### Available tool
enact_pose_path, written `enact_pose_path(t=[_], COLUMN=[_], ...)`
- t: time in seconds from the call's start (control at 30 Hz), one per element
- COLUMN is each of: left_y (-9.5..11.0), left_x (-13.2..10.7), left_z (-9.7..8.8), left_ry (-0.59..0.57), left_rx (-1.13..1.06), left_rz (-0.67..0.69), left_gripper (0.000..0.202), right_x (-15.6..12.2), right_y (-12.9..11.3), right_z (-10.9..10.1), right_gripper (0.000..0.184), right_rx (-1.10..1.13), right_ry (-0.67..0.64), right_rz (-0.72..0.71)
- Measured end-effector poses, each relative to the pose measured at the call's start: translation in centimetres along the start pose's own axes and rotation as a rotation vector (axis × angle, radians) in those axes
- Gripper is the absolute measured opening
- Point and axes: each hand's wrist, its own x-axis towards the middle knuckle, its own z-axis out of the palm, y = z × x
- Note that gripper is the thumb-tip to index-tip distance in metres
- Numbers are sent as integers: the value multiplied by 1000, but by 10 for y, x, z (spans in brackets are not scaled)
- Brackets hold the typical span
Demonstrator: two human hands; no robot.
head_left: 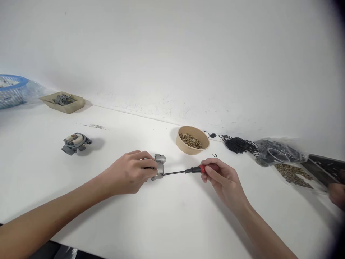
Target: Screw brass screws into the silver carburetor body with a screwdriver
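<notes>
— What were the hands doing in the head view?

— The left hand (131, 172) was curled over a small grey metal part (159, 166) at the middle of the white desk (167, 219), fingers closed around it and pinning it to the surface. Only the right end of the part showed past the fingertips.

— And the other?

— The right hand (222, 180) held a red-handled screwdriver (192, 170), fingers wrapped narrowly round the handle. The dark shaft ran left, almost level, and its tip met the right side of the metal part.

— What lay around them?

— Just beyond the screwdriver, a tan paper bowl (192, 140) of small brass-coloured pieces. A tiny black ring (214, 155) lay on the desk between the bowl and the right hand. Further right, a tangle of black rings (239, 144), then a clear bag (283, 153) of dark parts with brass pieces spilled beside it.

— On the left?

— A second grey assembly (76, 142) stood alone, well apart from the hands. At the far left, a beige tray (63, 101) holding more grey parts, and a blue basket (12, 90) at the edge.

— Anyone else?

— Another person's hand (336, 194), blurred, at the right edge.
</notes>
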Motion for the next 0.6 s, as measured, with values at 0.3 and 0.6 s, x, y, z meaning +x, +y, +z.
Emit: enact_pose_path(t=[0.3, 0.6], left_y=[-13, -16], left_x=[-5, -8], left_z=[0, -3], left_ry=[-63, -8], left_rx=[-237, 31], left_rz=[-67, 99], left_gripper=[20, 18], right_x=[-3, -2], right_y=[1, 1], right_z=[4, 2], right_gripper=[22, 21], right_rx=[-3, -1], right_ry=[7, -1], right_rz=[-9, 24])
